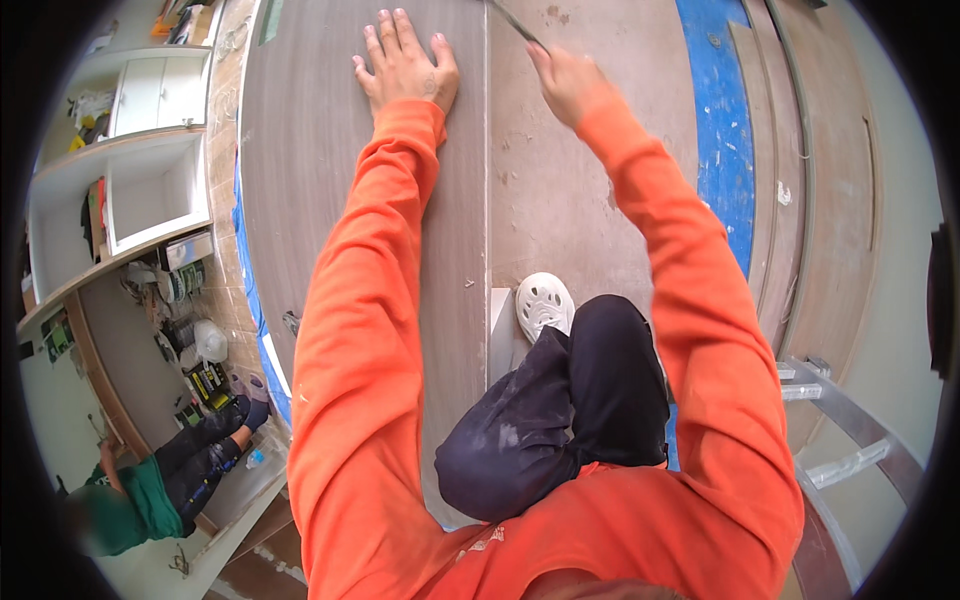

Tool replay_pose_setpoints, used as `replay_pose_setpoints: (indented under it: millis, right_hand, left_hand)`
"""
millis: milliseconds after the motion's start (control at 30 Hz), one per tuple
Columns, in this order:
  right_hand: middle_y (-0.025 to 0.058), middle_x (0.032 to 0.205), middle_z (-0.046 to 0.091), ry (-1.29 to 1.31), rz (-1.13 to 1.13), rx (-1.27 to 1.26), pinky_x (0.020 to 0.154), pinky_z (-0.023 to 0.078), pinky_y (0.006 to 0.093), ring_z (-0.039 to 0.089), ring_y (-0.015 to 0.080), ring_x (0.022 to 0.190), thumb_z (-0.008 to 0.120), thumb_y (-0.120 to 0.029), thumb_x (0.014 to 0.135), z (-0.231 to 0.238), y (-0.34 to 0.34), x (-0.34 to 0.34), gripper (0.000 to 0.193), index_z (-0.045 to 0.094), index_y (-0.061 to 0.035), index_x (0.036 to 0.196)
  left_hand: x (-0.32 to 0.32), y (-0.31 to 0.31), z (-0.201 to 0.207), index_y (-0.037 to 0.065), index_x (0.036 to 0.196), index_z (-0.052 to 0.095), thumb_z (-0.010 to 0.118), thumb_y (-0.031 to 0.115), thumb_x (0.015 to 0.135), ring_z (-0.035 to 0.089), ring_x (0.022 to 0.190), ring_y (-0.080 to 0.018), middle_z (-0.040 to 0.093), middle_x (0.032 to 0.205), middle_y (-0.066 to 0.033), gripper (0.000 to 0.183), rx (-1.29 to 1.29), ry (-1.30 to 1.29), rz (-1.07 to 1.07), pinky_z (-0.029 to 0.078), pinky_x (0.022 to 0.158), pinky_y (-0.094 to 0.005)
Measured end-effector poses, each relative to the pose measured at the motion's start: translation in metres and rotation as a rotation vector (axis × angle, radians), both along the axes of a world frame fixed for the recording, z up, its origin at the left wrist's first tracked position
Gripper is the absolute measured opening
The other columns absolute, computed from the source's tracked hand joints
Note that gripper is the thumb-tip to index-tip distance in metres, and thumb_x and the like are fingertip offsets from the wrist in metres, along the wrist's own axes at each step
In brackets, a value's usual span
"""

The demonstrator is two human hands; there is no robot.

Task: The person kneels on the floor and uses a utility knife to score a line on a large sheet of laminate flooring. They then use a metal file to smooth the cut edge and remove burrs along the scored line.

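My left hand (pixel 408 72) lies flat with its fingers spread on a grey wood-grain panel (pixel 455 230). To the right of the panel's long straight edge, my right hand (pixel 568 84) is closed around a thin, dark, narrow tool (pixel 516 24). That tool slants up and left toward the panel edge and runs out at the top of the view, so its kind cannot be made out. Beneath lies a brownish, scuffed board (pixel 590 190). My foot in a white clog (pixel 545 303) rests on it, close to the panel edge.
Blue sheeting (pixel 722 140) and long wooden boards (pixel 775 170) lie to the right. An aluminium ladder (pixel 850 462) stands at lower right. On the left are white open cabinets (pixel 155 190), and a person in a green shirt (pixel 150 505) is beside stacked tools and boxes.
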State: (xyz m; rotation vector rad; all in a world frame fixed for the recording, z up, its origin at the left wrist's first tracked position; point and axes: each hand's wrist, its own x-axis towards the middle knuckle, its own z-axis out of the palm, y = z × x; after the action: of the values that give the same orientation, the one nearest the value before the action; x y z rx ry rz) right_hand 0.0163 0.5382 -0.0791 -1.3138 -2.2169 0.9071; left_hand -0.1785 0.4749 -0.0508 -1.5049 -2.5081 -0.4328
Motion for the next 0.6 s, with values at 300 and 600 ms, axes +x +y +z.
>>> replay_pose_setpoints:
  millis: [300, 600]
  right_hand:
    - [0.0297, 0.079, 0.063, -0.049, 0.001, 0.043, 0.072, 0.049, 0.0562, 0.060, 0.0507, 0.079, 0.038, -0.047, 0.102, 0.007, 0.016, -0.001, 0.051, 0.064, -0.0031, 0.094]
    - [0.0234, 0.097, 0.067, 0.047, 0.215, 0.527, 0.076, 0.051, 0.0516, 0.064, 0.0430, 0.086, 0.035, -0.026, 0.103, -0.026, 0.073, -0.033, 0.036, 0.062, -0.0069, 0.117]
  left_hand:
    - [0.003, 0.007, -0.001, 0.005, 0.152, 0.030, 0.037, 0.043, 0.093, 0.020, 0.148, -0.0302, 0.025, 0.160, -0.0113, 0.069, 0.030, -0.017, -0.018, 0.012, 0.118, -0.0544]
    - [-0.002, 0.019, -0.015, 0.005, 0.151, 0.031, 0.039, 0.044, 0.091, 0.018, 0.148, -0.0336, 0.026, 0.160, -0.0124, 0.072, 0.151, -0.004, 0.001, 0.010, 0.118, -0.0573]
